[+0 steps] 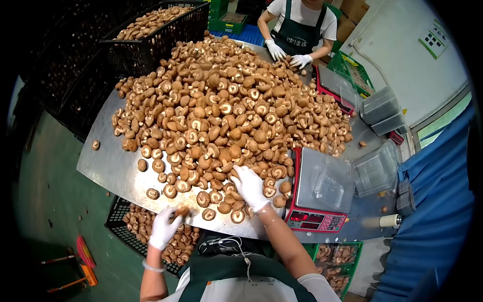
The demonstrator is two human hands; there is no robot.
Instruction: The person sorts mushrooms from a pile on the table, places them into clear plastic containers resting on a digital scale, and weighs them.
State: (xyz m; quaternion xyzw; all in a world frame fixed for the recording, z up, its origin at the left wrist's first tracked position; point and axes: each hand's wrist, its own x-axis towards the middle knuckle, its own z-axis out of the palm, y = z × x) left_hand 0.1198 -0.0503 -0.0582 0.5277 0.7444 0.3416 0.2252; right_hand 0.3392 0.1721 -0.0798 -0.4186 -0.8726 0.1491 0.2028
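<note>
Mushrooms (pixel 226 108), heaped across the table (pixel 108 161). The left hand (pixel 165 227), gloved in white, holds a single mushroom (pixel 182 211) between its fingers at the table's near edge, above a black crate (pixel 116 214) of mushrooms lower than the table. The right hand (pixel 248 187), also gloved, touches mushrooms on the table; whether its fingers grip one cannot be told. A red scale (pixel 324 183) stands toward the table's right side.

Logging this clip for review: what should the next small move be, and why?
Probably lower the left hand and release its mushroom into the black crate: the hand hangs above that crate, which holds other mushrooms, while the right hand reaches into the pile.
</note>
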